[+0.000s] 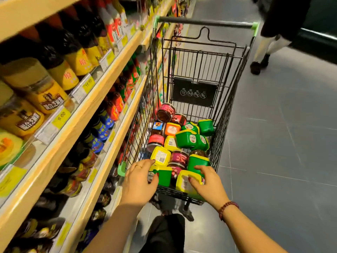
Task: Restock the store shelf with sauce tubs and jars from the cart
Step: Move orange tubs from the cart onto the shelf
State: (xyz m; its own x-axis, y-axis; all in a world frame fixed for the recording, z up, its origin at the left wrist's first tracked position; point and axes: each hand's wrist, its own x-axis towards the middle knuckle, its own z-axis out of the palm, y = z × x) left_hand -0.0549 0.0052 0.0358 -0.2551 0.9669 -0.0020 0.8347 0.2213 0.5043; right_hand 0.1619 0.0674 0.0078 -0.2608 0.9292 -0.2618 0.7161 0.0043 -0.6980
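A black wire cart (228, 99) with green corners stands in the aisle beside the shelf (102, 92). It holds several green tubs with yellow lids (186, 138) and several glass sauce jars (165, 113). My left hand (139, 181) grips a green tub (164, 175) at the cart's near left corner. My right hand (207, 182) grips a yellow-lidded tub (184, 183) at the near edge, fingers curled over its top.
Wooden shelves on the left carry dark sauce bottles (73, 50), yellow-labelled jars (42, 92) and price tags. Another person's legs (264, 52) stand on the grey tiled floor beyond the cart, at the upper right. My own dark clothing (164, 232) shows below.
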